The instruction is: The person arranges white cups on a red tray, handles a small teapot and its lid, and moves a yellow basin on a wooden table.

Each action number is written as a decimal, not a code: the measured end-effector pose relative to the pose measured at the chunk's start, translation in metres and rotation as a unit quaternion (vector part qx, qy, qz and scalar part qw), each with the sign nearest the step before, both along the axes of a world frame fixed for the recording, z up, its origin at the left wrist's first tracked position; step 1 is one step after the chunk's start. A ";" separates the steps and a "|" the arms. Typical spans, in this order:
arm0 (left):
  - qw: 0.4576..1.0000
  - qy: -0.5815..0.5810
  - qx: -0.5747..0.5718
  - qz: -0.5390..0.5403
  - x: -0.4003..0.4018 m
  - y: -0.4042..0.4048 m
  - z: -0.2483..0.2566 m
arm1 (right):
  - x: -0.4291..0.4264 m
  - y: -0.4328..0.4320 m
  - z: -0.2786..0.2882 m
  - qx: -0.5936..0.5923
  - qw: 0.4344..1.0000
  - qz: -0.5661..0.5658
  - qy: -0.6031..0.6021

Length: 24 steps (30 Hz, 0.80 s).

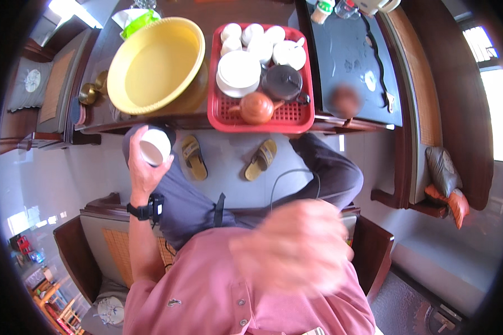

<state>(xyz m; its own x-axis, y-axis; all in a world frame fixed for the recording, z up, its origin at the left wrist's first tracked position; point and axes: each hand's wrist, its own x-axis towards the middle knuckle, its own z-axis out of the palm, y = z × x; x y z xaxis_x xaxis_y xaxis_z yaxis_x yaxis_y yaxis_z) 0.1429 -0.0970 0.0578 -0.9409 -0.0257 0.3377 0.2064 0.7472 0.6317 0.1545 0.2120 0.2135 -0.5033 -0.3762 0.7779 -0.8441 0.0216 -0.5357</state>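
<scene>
My left hand holds a white cup above my left knee, its mouth tipped up towards the camera. A watch-like black band sits on that wrist. In front of my chest is my right hand, so motion-blurred that its fingers and anything in them cannot be made out. Before me on the dark wooden table stands a red plastic tray. It carries several white cups, a stout white vessel, a dark lidded pot and a reddish-brown clay teapot.
A large yellow basin stands left of the tray, with small brass-coloured vessels beside it. To the tray's right, a dark tea board bears a blurred reddish-brown round object. Slippers lie on the floor below.
</scene>
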 end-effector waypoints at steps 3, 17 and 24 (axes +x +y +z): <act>1.000 0.008 0.015 0.020 0.006 -0.006 -0.003 | -0.014 -0.001 -0.044 0.108 0.982 0.061 -0.144; 0.985 -0.063 -0.113 0.111 0.001 -0.045 0.005 | 0.004 0.018 -0.277 0.616 0.787 -0.028 -0.007; 0.969 -0.098 -0.224 0.045 -0.014 -0.040 0.012 | 0.011 0.024 -0.290 0.584 0.808 -0.013 -0.072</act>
<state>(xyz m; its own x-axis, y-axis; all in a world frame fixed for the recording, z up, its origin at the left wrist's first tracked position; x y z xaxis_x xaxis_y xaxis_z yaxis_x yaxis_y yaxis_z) 0.1284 -0.1369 0.0702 -0.9887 -0.0028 0.1499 0.0368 0.9648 0.2606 0.1655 0.2361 -0.0764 -0.5770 -0.7993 -0.1678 -0.7658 0.6009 -0.2290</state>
